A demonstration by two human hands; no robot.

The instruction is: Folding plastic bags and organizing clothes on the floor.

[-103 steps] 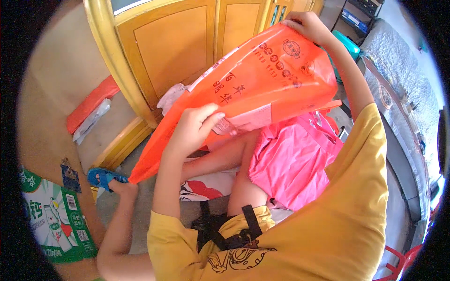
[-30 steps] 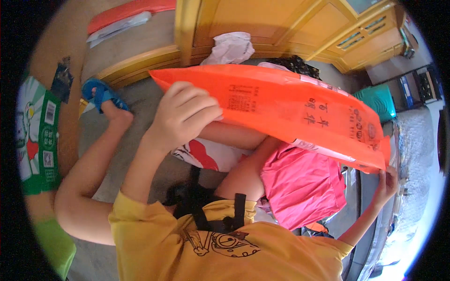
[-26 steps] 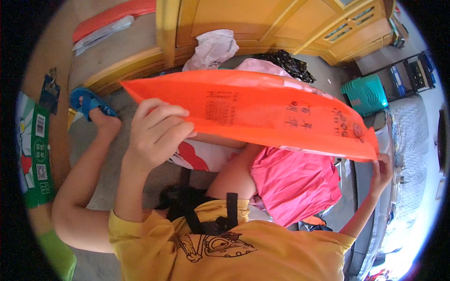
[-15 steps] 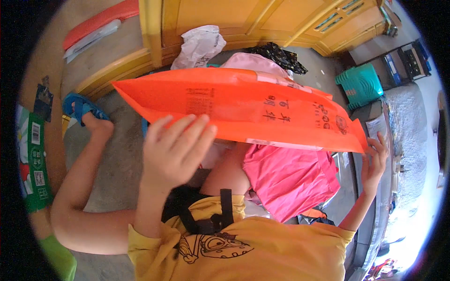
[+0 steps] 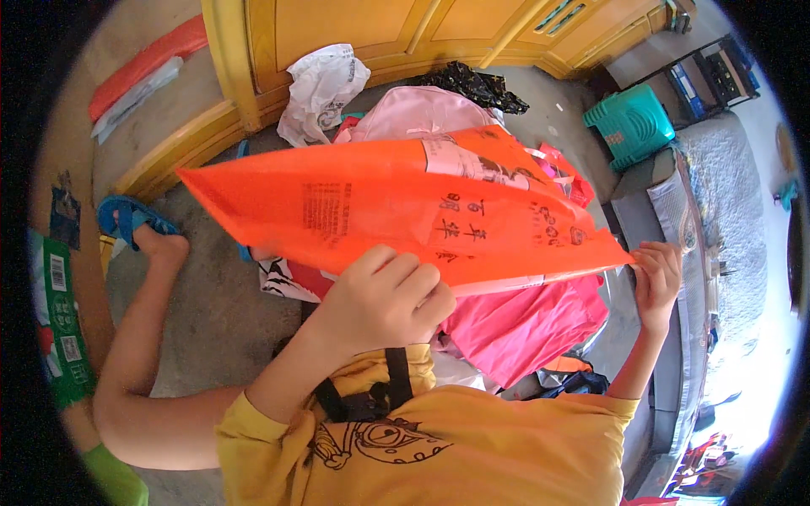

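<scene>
Grey floor (image 5: 211, 325): it runs in front of you to the wooden cabinet (image 5: 337, 25), with a white plastic bag (image 5: 325, 88), a pale pink fabric bag (image 5: 426, 108) and a black plastic bag (image 5: 472, 87) near the cabinet's base.
Orange plastic bag (image 5: 380, 215): you have it raised before you, spread lengthwise, a pointed corner at the left end, the print toward you.
Right hand (image 5: 639, 258): your fingers are pinched together on the bag's right-end corner.
Left hand (image 5: 390, 295): your fingers are curled well in, at the bag's near edge; the view does not show whether they have hold of the plastic.
Bright pink garment (image 5: 531, 325): it lies crumpled below the bag's near edge.
Bag step: you appear to be straightening the bag out lengthwise.
Next grip: it likely calls for your right pinch as anchor and a sure left hold on the edge, since slack film could buckle or slip.
</scene>
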